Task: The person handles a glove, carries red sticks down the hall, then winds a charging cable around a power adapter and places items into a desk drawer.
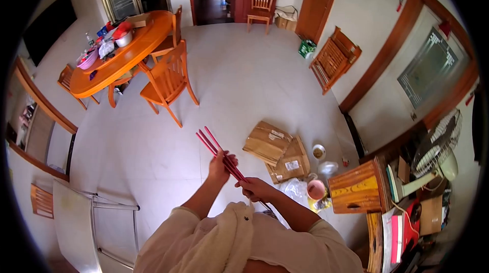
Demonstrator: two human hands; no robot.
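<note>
Several thin red sticks (208, 143) slant from upper left to lower right in front of my body. My left hand (220, 166) is closed around their middle, with the red ends poking out above it. Lower down and to the right, my right hand (253, 189) grips the same bundle near its other end, where darker thin tips come out below the fingers. The two hands are close but apart. Flattened cardboard (269, 143) lies on the floor to the right of the hands.
An oval wooden table (147, 38) with chairs (165, 82) stands at the upper left. At the right are a pink bucket (316, 190), a wooden cabinet (354, 191) and a fan (438, 145). A folded table (76, 227) leans at the lower left.
</note>
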